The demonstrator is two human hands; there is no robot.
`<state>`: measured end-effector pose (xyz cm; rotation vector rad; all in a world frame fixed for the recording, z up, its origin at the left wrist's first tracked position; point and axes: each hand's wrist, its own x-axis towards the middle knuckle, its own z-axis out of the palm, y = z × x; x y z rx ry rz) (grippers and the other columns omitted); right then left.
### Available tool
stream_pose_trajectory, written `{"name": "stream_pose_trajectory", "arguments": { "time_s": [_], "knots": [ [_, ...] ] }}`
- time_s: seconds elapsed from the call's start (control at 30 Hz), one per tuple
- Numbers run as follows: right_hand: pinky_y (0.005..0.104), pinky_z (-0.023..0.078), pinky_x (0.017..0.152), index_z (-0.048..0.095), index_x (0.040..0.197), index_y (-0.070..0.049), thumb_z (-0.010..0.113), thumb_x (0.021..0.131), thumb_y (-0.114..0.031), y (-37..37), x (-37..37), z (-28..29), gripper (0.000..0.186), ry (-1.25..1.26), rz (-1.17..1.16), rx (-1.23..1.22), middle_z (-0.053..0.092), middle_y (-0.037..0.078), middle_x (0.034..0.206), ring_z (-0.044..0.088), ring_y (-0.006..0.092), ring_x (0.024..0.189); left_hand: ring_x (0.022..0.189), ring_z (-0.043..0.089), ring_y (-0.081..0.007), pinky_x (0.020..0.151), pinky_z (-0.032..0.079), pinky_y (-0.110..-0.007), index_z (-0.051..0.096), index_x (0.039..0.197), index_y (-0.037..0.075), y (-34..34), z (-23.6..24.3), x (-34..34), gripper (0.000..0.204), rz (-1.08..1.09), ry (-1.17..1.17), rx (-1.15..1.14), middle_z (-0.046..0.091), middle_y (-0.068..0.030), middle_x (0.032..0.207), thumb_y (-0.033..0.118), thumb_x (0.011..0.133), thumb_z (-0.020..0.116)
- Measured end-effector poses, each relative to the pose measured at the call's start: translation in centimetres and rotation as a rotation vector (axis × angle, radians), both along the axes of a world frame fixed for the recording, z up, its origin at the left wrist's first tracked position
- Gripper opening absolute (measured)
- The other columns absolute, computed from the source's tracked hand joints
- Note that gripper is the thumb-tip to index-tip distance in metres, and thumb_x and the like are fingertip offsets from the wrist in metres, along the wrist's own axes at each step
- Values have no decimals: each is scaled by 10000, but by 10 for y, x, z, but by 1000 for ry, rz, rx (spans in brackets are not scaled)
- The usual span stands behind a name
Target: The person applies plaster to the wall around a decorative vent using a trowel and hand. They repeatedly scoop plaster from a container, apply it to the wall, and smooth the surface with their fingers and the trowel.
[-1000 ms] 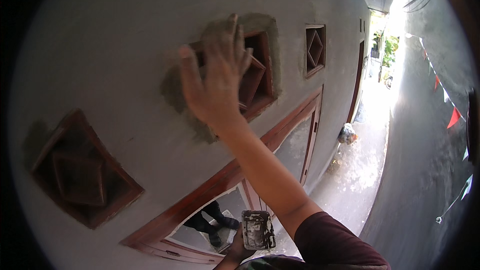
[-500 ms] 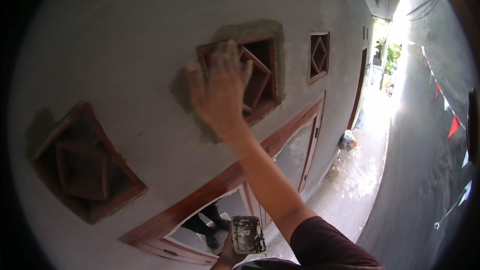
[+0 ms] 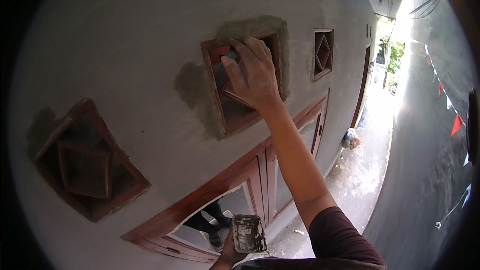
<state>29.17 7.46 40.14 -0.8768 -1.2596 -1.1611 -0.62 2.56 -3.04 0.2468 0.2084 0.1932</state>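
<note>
My right hand [image 3: 252,72] reaches up to a reddish-brown wooden vent frame [image 3: 237,129] set in the grey wall. Its fingers curl over near the top edge, the thumb held apart, and I see nothing gripped. Beside the thumb, inside the opening, is a small red and bluish-grey shape [image 3: 225,53] that I cannot make out. The hand partly covers the diamond-shaped inner frame. Dark, damp-looking patches [image 3: 192,87] surround the wood. Low down, my left hand [image 3: 231,251] grips a small rectangular black tub [image 3: 249,233], its inside smeared with pale paste.
Another diamond vent [image 3: 95,210] lies at left, a smaller one [image 3: 323,54] farther right. Below runs a reddish-brown window frame [image 3: 200,202] with reflecting glass. A narrow alley [image 3: 367,155] recedes at right, holding a stuffed bag [image 3: 351,139]. Small flags [image 3: 456,125] hang along the opposite wall.
My right hand has moved right from the frame's left side to its upper middle, its fingers going from spread to curled. The left hand still holds the tub.
</note>
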Motion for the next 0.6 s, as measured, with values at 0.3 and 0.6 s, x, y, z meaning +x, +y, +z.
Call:
{"name": "stream_pose_trajectory", "arguments": {
  "time_s": [0.3,0.6],
  "knots": [
    [494,500,955,721,1136,86,767,959,-306,3,7,3,432,13,-28,1,641,187,1097,626,384,1058,1297,631,-328,1134,502,-534,536,1500,80,-2,0,-6,601,46,86,54,633,-159,1401,526,1123,393],
    [483,488,1001,734,1163,58,781,941,-345,-12,-3,2,462,-34,-143,-89,654,158,1147,624,357,1106,1286,643,-326,1132,504,-540,546,1497,93,-5,-5,-7,588,89,125,43,646,-148,1402,516,1130,368]
  ]
}}
